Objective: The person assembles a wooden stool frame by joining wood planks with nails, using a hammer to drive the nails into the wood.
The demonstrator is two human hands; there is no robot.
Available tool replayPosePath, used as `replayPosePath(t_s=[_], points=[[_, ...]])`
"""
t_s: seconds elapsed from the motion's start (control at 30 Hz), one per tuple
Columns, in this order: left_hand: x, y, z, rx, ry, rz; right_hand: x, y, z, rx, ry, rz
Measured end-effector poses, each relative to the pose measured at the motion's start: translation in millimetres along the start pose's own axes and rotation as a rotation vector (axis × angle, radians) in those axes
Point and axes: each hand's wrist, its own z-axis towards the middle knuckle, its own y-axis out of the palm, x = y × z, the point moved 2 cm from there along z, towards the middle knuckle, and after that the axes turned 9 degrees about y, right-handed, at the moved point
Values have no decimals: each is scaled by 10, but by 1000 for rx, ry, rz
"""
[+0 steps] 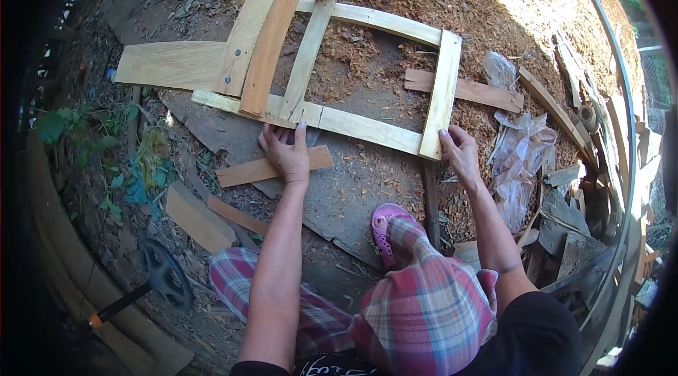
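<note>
A pale wooden frame (pixel 371 130) of slats nailed together stands in front of me, with a rectangular opening at its right part. Curved boards (pixel 272 30) rise from its left part, and a wide board (pixel 169 65) juts out to the left, fixed near nail heads. My left hand (pixel 286 155) grips the near rail, thumb on its face and fingers partly hidden behind it. At the near right corner, my right hand (pixel 462 155) pinches the end of the cross slat (pixel 441 93).
Loose wood pieces (pixel 275 166) lie on the ground near my left hand. Sawdust (pixel 522 44) covers the ground beyond. Crumpled plastic (pixel 522 157) and scrap wood (pixel 568 256) are on the right. A black wheel-shaped object (pixel 166 273) sits at lower left.
</note>
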Motion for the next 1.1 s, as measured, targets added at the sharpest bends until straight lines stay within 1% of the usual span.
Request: replayPosePath(t_s=[0.07,0.1,0.17,0.23,0.33,0.37,0.43,0.53,0.67,0.7,0.73,0.77,0.8,0.83,0.9,0.97,1.0,1.03,1.1], points=[[2,23,27,32,-99,-11,44,-36,20,-6,-17,-46],[14,35,50,37,-86,-19,50,-41,40,-11,-36,-90],[78,28,55,21,-46,107,16,-36,29,-28,11,-66],[128,32,63,15,-48,132,-2,-25,21,-25,-10,-58],[127,64,56,-17,66,382,-6,-32,23,-15,-5,-94],[138,64,59,-12,70,379,10,-31,32,-13,-12,-92],[171,79,58,-62,146,548,40,-29,45,-21,1,-75],[195,83,50,-85,133,580,42,-44,47,-29,12,-67],[165,80,45,-75,107,526,20,-63,26,-46,40,-120],[145,69,44,-69,154,553,76,-53,26,-55,42,-124],[130,56,37,-66,199,578,161,-55,37,34,-69,-99],[149,47,68,-72,189,581,274,-71,41,128,-177,-73],[150,40,84,-38,100,396,431,-121,10,247,-188,-135],[164,26,60,-11,5,209,516,-162,-163,254,-163,-149],[104,28,49,-59,-36,207,549,-120,-531,260,-86,-258],[-44,48,51,-62,-129,6,593,16,-837,146,-140,-403],[-80,28,22,-77,-150,-50,579,79,-919,155,-191,-545],[8,-33,3,-68,-151,-39,590,110,-922,142,-196,-541],[317,-160,-37,-107,-50,278,588,182,-893,234,-237,-719]])
